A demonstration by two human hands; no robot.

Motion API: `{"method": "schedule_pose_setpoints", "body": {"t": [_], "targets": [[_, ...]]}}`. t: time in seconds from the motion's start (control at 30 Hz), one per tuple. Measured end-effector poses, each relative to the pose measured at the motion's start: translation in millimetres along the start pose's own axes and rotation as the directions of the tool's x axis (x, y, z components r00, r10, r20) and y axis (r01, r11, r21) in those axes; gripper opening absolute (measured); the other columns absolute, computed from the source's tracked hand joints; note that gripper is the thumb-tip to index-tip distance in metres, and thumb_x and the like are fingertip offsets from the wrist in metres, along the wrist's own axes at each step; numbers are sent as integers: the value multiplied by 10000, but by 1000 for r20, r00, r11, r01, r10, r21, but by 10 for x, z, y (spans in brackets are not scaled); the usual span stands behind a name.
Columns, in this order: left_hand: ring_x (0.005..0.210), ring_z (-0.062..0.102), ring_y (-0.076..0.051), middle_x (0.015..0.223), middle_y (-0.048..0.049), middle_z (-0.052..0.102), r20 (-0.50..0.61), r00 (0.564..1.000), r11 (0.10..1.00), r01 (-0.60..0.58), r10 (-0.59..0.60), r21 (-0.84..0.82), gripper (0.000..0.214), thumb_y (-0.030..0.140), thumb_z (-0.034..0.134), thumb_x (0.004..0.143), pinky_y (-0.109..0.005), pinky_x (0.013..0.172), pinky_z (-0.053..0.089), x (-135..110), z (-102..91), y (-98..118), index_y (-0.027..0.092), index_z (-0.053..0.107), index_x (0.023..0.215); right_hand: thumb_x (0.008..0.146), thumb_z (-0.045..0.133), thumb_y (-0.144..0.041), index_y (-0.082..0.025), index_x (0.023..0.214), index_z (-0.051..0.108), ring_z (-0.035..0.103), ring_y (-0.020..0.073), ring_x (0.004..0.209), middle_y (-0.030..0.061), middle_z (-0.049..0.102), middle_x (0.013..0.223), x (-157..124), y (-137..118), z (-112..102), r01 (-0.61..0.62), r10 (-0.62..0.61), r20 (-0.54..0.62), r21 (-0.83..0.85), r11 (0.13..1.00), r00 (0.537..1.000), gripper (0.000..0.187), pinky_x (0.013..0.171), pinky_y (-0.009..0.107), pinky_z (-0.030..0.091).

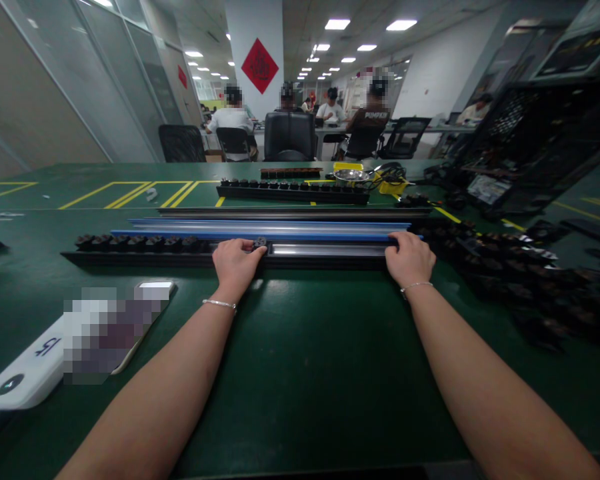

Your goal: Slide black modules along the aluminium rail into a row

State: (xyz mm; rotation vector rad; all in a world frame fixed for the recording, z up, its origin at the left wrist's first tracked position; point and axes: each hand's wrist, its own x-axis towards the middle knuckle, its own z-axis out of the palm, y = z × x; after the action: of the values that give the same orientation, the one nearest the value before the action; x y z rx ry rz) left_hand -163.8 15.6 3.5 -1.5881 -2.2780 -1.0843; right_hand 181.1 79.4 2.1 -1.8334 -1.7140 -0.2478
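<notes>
Left hand (237, 263) pinches a small black block (260, 243) at the black rail (330, 251); right hand (409, 260) grips the rail's right end.
That grip presumably steadies the rail against the desk (320, 347); similar blocks (136, 243) line its left stretch, and a loose pile (515, 267) lies rightward, handy.
</notes>
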Motion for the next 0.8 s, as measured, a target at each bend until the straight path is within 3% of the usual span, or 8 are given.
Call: {"method": "schedule_pose_setpoints", "body": {"t": [0.8], "targets": [[932, 604, -241, 875, -34, 721, 6, 998, 998, -60, 60, -14, 262, 477, 620, 745, -362, 888, 430, -14, 8, 11, 237, 708, 805, 791, 398, -251, -227, 1119, 639, 496, 276, 1064, 66, 595, 1219, -9, -22, -16, -16, 15, 9, 14, 1000, 1000, 408, 887, 415, 360]]}}
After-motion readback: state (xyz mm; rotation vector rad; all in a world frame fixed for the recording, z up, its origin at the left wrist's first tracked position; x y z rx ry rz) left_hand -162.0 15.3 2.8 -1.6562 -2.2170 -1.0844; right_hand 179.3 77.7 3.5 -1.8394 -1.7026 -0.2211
